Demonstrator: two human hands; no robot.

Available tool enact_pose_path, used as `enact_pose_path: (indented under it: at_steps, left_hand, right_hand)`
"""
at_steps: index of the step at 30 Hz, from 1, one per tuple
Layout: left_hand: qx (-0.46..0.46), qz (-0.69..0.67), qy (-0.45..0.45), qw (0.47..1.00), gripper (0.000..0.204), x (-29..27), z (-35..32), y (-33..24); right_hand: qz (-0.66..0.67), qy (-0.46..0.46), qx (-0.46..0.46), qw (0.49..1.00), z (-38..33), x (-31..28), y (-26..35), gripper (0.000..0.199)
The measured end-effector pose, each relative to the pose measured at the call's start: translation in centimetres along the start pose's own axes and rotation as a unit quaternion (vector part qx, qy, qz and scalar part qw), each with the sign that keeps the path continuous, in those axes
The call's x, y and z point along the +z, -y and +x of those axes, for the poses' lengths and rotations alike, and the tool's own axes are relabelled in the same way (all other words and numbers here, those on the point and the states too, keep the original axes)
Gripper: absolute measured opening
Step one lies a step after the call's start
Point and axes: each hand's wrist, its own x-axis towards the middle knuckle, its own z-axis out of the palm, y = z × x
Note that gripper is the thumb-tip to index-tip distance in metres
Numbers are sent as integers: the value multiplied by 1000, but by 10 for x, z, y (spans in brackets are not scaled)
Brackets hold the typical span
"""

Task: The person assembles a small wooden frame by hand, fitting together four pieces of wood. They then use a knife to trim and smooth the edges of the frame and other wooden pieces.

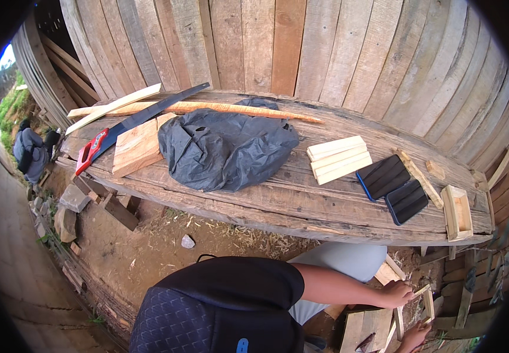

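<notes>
Bare-armed from a black sleeve, my left hand (396, 294) reaches to the lower right, its fingers closed on the end of a thin wooden strip (422, 290). Just below it, my right hand (415, 336) is partly cut off by the dark rim, its fingers bent against narrow pieces of wood (428, 306). I cannot make out exactly what the right fingers grip. Under and beside both hands lie pale boards (367, 327), with a small dark object (365, 343) resting on them.
A rough plank bench (254, 215) bears a red-handled handsaw (131, 126), a wooden block (137, 148), a black plastic bag (225, 147), short wooden slats (338, 159), two phones (383, 176) and a small wooden box frame (457, 213). Another person (31, 150) crouches at far left.
</notes>
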Motion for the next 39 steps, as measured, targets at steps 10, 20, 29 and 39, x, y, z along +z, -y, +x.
enact_pose_path:
  at_steps: [10,20,29,39]
  left_hand:
    - [-94,-106,65,988,30,4,1,2]
    - [-30,51,225,973,32,59,-67,48]
    - [-120,-104,394,905,27,42,-33,-46]
    - [38,47,391,918,34,-57,78,-72]
  right_hand:
    - [61,-28,-19,998,17,-2,-22,53]
    - [-109,22,193,975,28,-80,-49,45]
    - [-67,48,261,962,53,-66,-153,53]
    - [-44,28,272,961,54,-68,-168,48]
